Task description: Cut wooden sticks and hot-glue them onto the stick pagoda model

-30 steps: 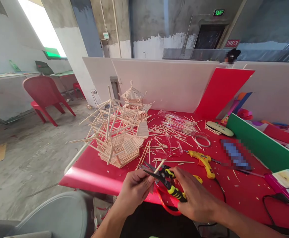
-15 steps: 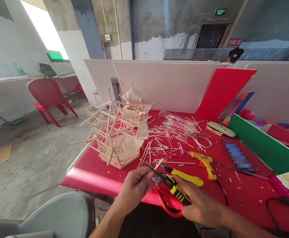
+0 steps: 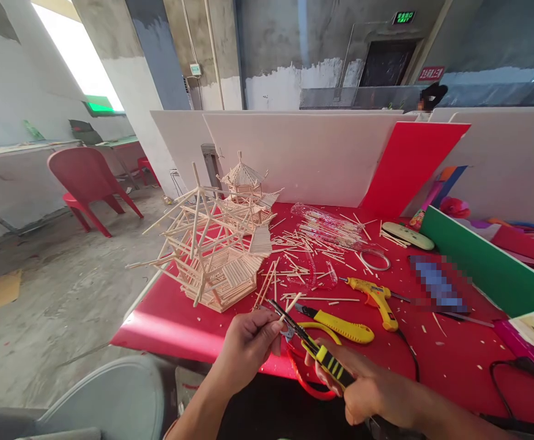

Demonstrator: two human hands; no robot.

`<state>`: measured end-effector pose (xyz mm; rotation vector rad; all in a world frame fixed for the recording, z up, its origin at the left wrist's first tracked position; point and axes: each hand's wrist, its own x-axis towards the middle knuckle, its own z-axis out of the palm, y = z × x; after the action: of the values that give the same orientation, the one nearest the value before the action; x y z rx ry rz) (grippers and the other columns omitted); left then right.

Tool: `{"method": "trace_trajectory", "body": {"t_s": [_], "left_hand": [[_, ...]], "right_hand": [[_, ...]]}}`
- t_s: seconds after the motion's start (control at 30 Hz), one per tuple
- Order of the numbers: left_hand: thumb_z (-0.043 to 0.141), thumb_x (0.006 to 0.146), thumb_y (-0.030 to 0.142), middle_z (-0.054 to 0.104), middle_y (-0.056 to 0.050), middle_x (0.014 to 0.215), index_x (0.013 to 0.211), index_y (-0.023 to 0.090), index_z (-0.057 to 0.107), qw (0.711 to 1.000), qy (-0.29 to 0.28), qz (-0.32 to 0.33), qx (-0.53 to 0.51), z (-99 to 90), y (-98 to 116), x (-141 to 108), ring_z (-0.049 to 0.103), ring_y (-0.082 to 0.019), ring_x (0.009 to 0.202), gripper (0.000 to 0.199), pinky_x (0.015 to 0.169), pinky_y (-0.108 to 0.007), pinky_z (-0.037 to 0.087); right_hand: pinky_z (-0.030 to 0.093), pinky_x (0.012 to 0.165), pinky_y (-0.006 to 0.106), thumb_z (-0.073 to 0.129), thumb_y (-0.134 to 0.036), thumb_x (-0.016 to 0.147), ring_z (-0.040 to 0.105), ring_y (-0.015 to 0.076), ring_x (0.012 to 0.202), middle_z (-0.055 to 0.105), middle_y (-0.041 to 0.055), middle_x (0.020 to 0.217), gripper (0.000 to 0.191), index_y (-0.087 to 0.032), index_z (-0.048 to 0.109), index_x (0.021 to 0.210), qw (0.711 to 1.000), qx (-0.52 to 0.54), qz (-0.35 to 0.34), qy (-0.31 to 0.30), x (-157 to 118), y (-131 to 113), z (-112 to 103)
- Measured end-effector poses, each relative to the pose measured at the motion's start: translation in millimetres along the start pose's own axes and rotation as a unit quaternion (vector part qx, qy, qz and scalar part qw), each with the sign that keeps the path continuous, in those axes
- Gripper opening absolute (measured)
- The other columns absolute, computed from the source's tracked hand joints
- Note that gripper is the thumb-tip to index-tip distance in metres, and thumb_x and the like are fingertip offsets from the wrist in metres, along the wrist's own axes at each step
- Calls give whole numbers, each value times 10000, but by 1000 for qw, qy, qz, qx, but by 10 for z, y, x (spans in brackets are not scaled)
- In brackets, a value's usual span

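Note:
A thin wooden stick [image 3: 293,304] is pinched between the thumb and fingers of my left hand [image 3: 248,345], pointing up and right. My right hand [image 3: 363,382] is wrapped round a black-and-yellow cutting tool [image 3: 325,359], whose long dark jaws reach the stick beside my left fingertips. Under the tool, red-and-yellow handles [image 3: 315,391] show partly. A yellow utility knife [image 3: 344,327] lies just beyond my right hand. Behind my left hand stands an open frame pavilion of sticks [image 3: 211,256], with a roofed pavilion [image 3: 244,183] behind it.
Loose sticks [image 3: 319,244] and plastic wrap lie across the red table [image 3: 166,324]. To the right are a yellow glue gun [image 3: 377,299] with its cable, a tape ring [image 3: 375,260] and a green board [image 3: 487,269]. A grey bin [image 3: 111,397] stands at the lower left.
My right hand has shifted its hold on the tool, and its fingers now show below the handles. The tool's jaws cross the stick near my left fingertips. The view has shifted slightly.

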<state>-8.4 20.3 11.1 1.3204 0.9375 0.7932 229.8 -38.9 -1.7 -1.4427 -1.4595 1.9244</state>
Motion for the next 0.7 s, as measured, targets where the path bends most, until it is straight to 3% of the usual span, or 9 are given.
{"method": "trace_trajectory", "body": {"t_s": [0.1,0.2,0.33,0.4,0.5,0.63,0.7], "left_hand": [[618,871,527,426,37,514,614,146,582,1000,-1,-2,-24,7,-36,23,258,-59,446,461,436,-240,156],[628,864,528,413,42,500,606,144,584,999,-1,-4,-36,12,-53,56,263,-55,438,465,433,-237,156],[652,840,540,449,31,503,628,139,609,999,9,7,-52,20,-57,73,289,-55,443,456,434,-226,175],[680,807,552,479,26,500,660,141,626,997,28,2,-72,28,-56,75,293,-54,428,439,425,-221,180],[688,782,547,546,13,521,712,151,646,995,72,-17,-71,46,-81,146,302,-53,385,405,400,-220,207],[714,729,458,558,17,521,687,167,672,984,178,17,27,87,-207,468,450,-107,439,297,441,-225,325],[727,697,407,529,27,489,617,178,663,981,188,23,40,109,-270,660,503,-137,483,251,472,-231,359]], "right_hand": [[496,844,352,571,-188,473,593,199,849,675,6,999,954,-264,472,1419,1000,29,-2,3,13,-9,-21],[474,827,327,626,-204,512,568,184,842,649,13,962,730,-250,615,1241,996,91,-12,-21,68,42,-44],[466,762,319,650,-308,629,559,157,745,599,24,839,459,-200,674,1075,976,202,-14,-78,151,162,-26],[463,758,312,664,-306,627,565,160,761,596,26,854,452,-197,677,1066,974,217,-21,-66,141,161,-24],[453,797,301,684,-218,573,565,182,871,620,21,965,549,-234,661,1122,984,175,-40,7,69,39,-74],[428,792,284,641,-160,545,541,182,902,618,9,951,551,-239,658,1090,985,155,-27,64,15,-183,-183],[402,733,255,605,-143,512,527,148,814,589,-3,854,501,-208,661,1006,980,194,-12,51,35,-222,-221]]}}
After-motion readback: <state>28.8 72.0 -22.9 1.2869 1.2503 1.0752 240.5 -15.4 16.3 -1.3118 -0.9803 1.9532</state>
